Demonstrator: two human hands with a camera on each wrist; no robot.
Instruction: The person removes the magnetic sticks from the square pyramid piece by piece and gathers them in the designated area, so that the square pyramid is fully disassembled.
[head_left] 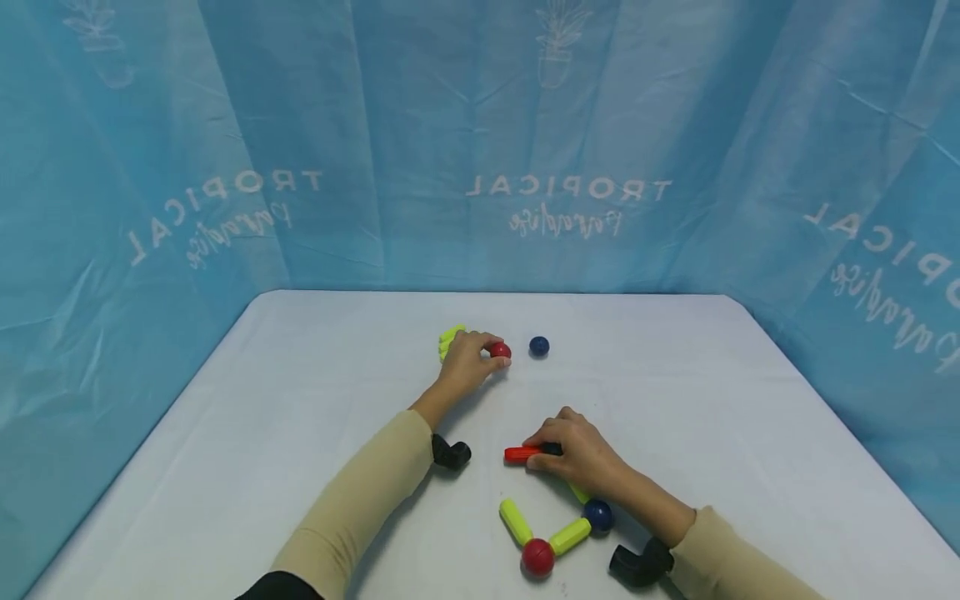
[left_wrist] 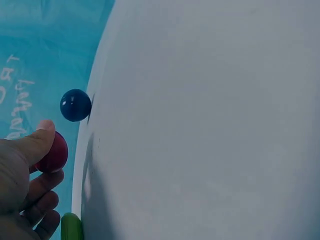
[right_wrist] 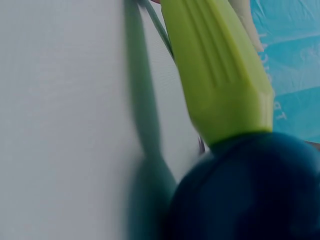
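Note:
My left hand [head_left: 467,360] pinches a red ball [head_left: 500,351] between thumb and fingers near the back of the table. In the left wrist view the same red ball [left_wrist: 56,154] shows between them. Just right of it lies a dark blue ball [head_left: 538,346]; several yellow-green rods [head_left: 447,340] are partly hidden behind the hand. My right hand [head_left: 581,450] pinches a red rod [head_left: 519,455], with a dark piece [head_left: 552,448] at its end under the fingers. Below that hand, a yellow-green rod [head_left: 578,492] meets a blue ball [head_left: 597,517], seen close up in the right wrist view.
Toward the front, the blue ball joins another yellow-green rod [head_left: 570,537] to a red ball [head_left: 537,557], from which a further rod [head_left: 515,522] points back left. Black wrist devices [head_left: 450,454] hang at both sleeves. Blue curtains [head_left: 480,142] surround the white table [head_left: 337,358].

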